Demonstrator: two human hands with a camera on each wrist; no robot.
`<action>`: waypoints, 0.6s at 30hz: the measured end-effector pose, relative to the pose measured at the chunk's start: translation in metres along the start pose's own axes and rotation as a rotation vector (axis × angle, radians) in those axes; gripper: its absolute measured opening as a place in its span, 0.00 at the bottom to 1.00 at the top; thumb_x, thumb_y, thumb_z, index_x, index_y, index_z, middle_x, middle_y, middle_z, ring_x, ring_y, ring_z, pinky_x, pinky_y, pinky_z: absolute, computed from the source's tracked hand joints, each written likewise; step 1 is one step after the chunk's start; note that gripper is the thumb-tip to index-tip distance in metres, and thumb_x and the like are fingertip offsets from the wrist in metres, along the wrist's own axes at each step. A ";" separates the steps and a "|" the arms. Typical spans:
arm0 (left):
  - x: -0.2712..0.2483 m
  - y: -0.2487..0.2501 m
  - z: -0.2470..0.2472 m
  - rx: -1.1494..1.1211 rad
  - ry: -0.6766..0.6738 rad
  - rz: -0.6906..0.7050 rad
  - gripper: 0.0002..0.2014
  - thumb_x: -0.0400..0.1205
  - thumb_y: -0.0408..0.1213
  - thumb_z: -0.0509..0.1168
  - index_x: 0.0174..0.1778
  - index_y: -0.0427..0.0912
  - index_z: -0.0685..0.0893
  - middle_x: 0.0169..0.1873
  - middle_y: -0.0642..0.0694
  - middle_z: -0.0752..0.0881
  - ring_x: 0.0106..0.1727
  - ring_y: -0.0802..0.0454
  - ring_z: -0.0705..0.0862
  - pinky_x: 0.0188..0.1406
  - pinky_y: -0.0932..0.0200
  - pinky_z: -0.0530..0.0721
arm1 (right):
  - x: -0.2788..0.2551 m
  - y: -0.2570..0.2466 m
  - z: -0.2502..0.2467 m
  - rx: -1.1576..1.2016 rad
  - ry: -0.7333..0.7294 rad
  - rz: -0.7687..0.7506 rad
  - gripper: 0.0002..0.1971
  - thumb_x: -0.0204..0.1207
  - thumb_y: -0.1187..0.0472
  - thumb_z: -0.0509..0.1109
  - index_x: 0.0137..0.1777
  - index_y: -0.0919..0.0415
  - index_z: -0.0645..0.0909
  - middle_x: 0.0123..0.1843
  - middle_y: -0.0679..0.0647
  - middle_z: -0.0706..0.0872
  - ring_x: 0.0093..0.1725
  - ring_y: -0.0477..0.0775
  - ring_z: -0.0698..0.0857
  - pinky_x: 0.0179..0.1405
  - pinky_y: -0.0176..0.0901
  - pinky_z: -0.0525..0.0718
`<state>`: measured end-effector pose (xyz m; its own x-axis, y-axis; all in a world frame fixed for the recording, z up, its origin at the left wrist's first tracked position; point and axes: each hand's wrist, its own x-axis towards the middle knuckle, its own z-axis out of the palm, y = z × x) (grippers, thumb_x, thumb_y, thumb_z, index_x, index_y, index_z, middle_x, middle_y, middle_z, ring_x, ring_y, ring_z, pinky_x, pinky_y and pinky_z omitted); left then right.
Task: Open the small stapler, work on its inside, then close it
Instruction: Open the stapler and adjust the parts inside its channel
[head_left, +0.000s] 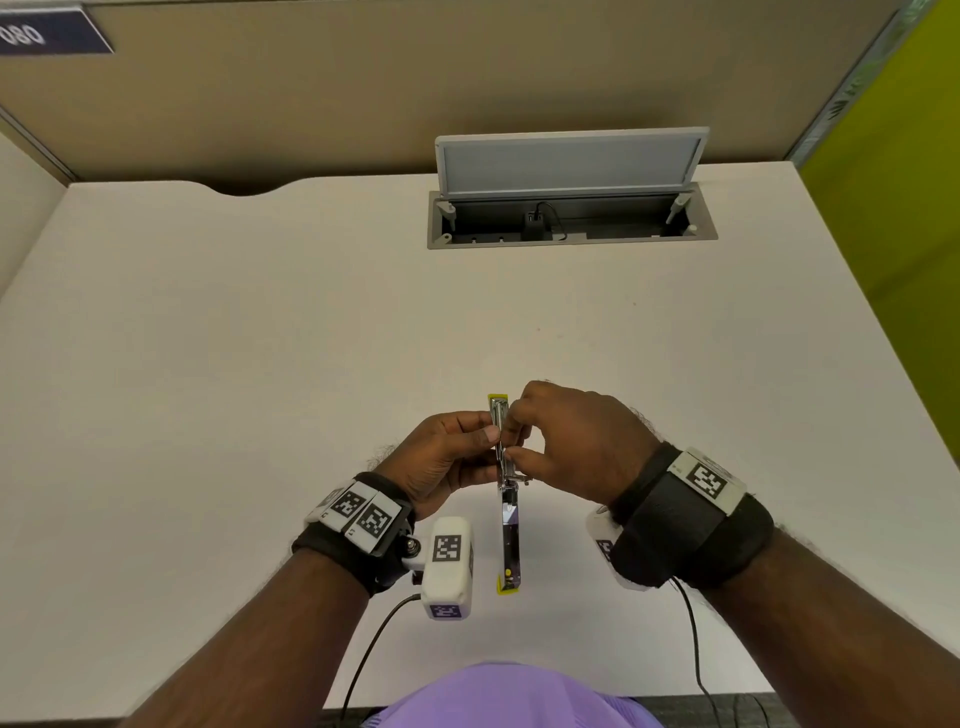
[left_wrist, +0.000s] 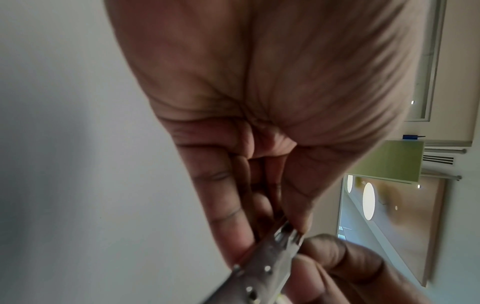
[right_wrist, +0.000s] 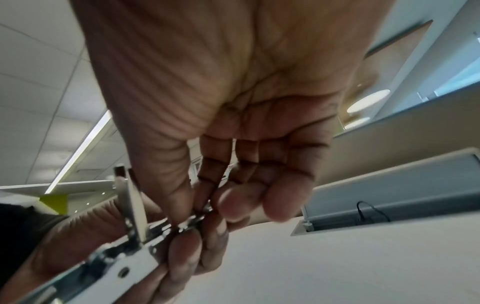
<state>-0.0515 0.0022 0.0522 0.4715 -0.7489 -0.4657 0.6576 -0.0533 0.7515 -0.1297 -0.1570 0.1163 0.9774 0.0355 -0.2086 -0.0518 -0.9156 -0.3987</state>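
The small stapler (head_left: 506, 525) is swung open above the white desk, its yellow-tipped lid pointing toward me and its metal staple channel (head_left: 498, 431) pointing away. My left hand (head_left: 457, 457) grips the channel from the left between thumb and fingers. My right hand (head_left: 566, 441) pinches at the channel's inside from the right with thumb and forefinger. In the left wrist view the metal channel (left_wrist: 262, 267) sits between my fingers. In the right wrist view the stapler's hinge (right_wrist: 135, 246) and raised metal arm (right_wrist: 130, 197) show below my pinching fingertips (right_wrist: 197, 207). What the fingertips pinch is hidden.
The white desk (head_left: 260, 364) stretches around the hands. An open cable box (head_left: 571, 218) with a raised grey lid and a plugged-in black cable sits at the back. Beige partitions stand behind, a green panel (head_left: 904, 182) at right. Wrist-camera cables trail off the near edge.
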 end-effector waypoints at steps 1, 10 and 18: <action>0.000 0.000 0.000 -0.006 0.002 -0.001 0.12 0.82 0.30 0.61 0.58 0.32 0.85 0.46 0.42 0.91 0.46 0.47 0.90 0.50 0.54 0.90 | 0.001 0.002 0.001 0.027 0.002 0.002 0.10 0.74 0.46 0.66 0.51 0.48 0.80 0.47 0.43 0.77 0.41 0.48 0.77 0.39 0.42 0.71; -0.002 0.004 0.000 -0.072 0.005 0.010 0.13 0.83 0.29 0.59 0.59 0.32 0.83 0.42 0.43 0.92 0.42 0.49 0.91 0.41 0.59 0.90 | -0.004 0.005 0.009 0.355 0.108 0.049 0.04 0.69 0.49 0.72 0.42 0.43 0.82 0.45 0.40 0.81 0.35 0.45 0.82 0.41 0.48 0.84; -0.001 0.003 -0.001 -0.110 0.010 0.007 0.13 0.83 0.29 0.59 0.61 0.33 0.83 0.47 0.42 0.92 0.43 0.48 0.91 0.40 0.59 0.89 | -0.006 0.003 0.013 0.413 0.177 0.103 0.05 0.70 0.48 0.74 0.42 0.46 0.84 0.45 0.43 0.81 0.33 0.47 0.81 0.41 0.51 0.85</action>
<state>-0.0498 0.0034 0.0550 0.4819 -0.7422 -0.4658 0.7146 0.0251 0.6991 -0.1381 -0.1542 0.1045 0.9810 -0.1487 -0.1245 -0.1927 -0.6729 -0.7142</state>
